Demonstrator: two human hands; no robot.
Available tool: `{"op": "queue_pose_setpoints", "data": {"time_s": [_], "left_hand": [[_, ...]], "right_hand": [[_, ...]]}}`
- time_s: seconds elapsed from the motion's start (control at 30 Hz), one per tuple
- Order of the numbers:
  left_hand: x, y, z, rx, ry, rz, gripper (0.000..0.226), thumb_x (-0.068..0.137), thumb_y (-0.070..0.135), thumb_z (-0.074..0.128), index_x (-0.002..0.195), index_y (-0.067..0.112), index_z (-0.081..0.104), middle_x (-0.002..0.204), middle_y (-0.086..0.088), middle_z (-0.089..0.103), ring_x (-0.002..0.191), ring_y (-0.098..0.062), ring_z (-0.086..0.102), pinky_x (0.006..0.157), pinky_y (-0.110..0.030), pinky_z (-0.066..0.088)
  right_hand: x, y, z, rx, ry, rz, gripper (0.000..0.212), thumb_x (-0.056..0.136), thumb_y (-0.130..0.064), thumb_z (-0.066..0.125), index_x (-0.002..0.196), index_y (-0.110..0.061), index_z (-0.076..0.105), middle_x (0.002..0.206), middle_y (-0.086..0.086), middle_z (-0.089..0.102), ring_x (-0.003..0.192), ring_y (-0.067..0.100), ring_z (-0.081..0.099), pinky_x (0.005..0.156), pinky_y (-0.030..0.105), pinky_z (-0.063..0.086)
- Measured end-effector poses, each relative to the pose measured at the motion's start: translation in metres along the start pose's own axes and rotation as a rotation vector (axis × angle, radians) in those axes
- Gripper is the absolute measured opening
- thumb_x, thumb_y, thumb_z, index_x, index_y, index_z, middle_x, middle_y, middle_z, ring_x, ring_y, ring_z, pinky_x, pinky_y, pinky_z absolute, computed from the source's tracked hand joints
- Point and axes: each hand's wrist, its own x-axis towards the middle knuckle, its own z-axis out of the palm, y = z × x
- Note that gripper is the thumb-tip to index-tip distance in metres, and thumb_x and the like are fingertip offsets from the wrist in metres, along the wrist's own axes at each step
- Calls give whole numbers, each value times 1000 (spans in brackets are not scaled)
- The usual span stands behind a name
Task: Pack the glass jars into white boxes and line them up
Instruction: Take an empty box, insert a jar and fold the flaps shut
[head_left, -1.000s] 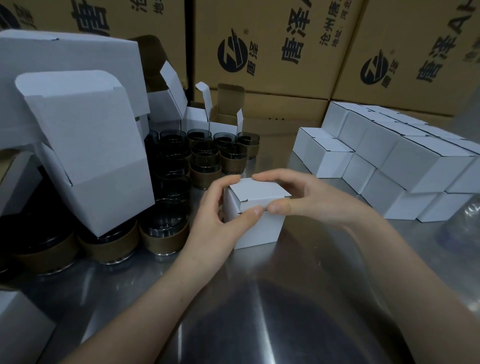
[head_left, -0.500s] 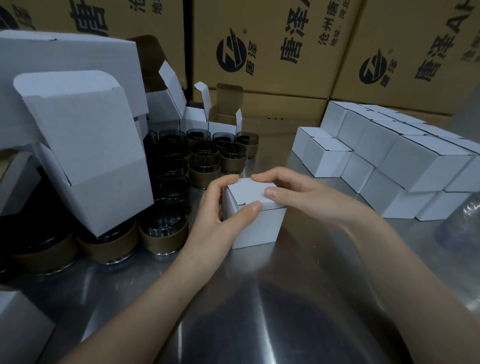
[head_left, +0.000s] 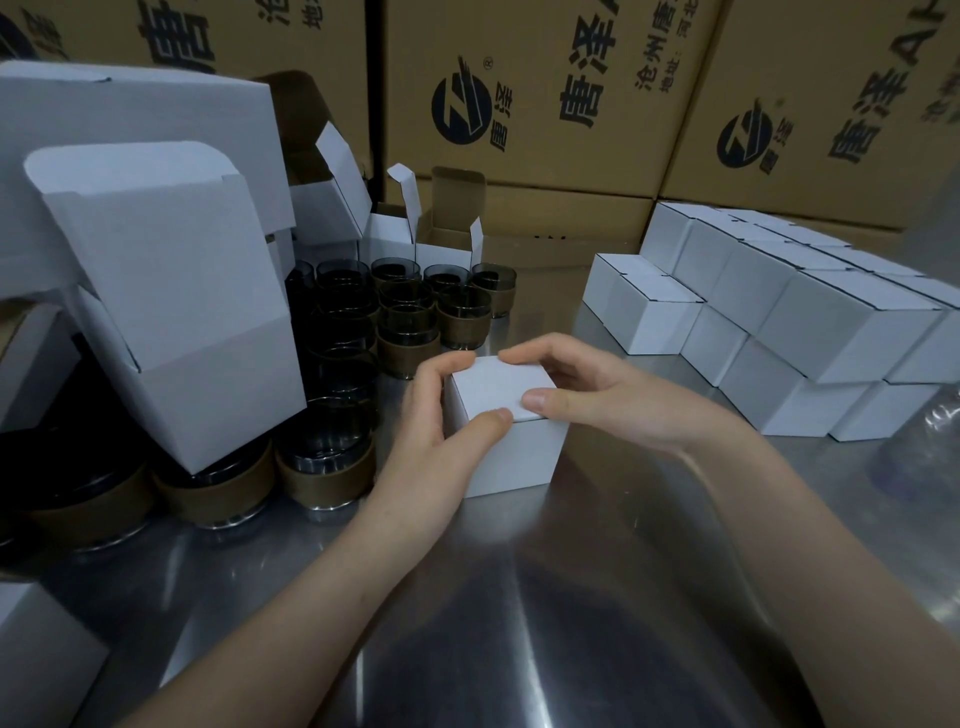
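Brown cartons (head_left: 519, 171) printed 唐泽 are stacked behind the grips; on the counter (head_left: 519, 597) a closed white box (head_left: 514, 457) is clasped by left grip (head_left: 431, 431) and right grip (head_left: 613, 400), fingers curled.

L grip (head_left: 422, 441) – bare, nails short | R grip (head_left: 608, 402) – bare | forearms (head_left: 311, 597) – bare to frame edge

A packing workshop: printed brown shipping cartons (head_left: 530, 93) walled behind a steel table (head_left: 467, 623) of stacked white boxes (head_left: 810, 322).

A closed white box (head_left: 511, 457) stands upright right of dark glass jars (head_left: 405, 312), near stacked white boxes (head_left: 810, 322).
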Motion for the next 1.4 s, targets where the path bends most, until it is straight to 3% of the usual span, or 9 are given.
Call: {"op": "queue_pose_setpoints", "data": {"time_s": [0.27,0.43,0.53,0.63,0.7,0.83,1.03,1.23,1.4], "left_hand": [[2,7,7,-27,25,-54,42,66,32,58,106,44,51,126,1,48,121,-25,51,103,-56,43],[-1,10,6,25,39,-34,37,68,33,56,104,41,59,124,10,45,121,-8,45,110,-42,38],[-4,8,5,51,37,-1,33,78,34,63,109,43,59,126,11,44,123,-5,45,111,-40,37],[-6,6,5,75,60,37,40,74,42,64,113,45,55,128,10,47,123,-6,48,109,-41,41],[-7,4,7,92,76,71,48,72,46,67,118,42,52,131,6,49,126,-11,49,108,-44,42],[-8,0,8,166,124,113,70,63,58,69,126,39,45,132,10,50,126,-9,48,105,-42,45],[-9,-2,10,289,158,131,74,65,39,80,127,42,39,131,11,46,122,-8,47,100,-40,48],[-10,-5,12,404,173,160,73,68,50,78,131,39,42,126,13,45,118,-7,48,97,-36,47],[-9,-10,11,456,149,229,51,83,28,71,130,27,51,125,10,50,117,-4,49,96,-25,42]], "right_hand": [[1,-5,1,-24,16,7,34,92,-20,65,122,-34,57,126,-3,58,118,13,55,106,35,44],[-1,-8,5,-36,45,-13,32,91,-18,66,118,-34,61,128,-2,57,116,17,57,104,33,46],[-2,-11,8,-112,133,-17,22,91,-22,66,106,-39,67,122,-3,55,110,11,57,97,27,46],[-1,-15,17,-170,251,-16,11,93,-36,61,99,-38,69,114,-1,54,89,-4,52,79,12,39],[0,-17,22,-201,321,9,19,88,-50,60,101,-40,69,114,-1,52,87,-5,47,73,10,34],[-6,-24,30,-226,342,66,59,59,-79,55,107,-46,66,114,-12,50,105,-5,47,79,13,35],[-5,-24,32,-297,301,103,53,68,-54,79,115,-47,56,123,-11,48,110,5,46,78,18,40],[-4,-23,30,-332,390,51,48,72,-33,75,116,-39,58,122,-13,56,111,7,51,84,25,45],[-1,-12,16,-396,500,49,39,71,-33,71,108,-36,58,118,-8,54,105,9,48,72,18,37]]}}
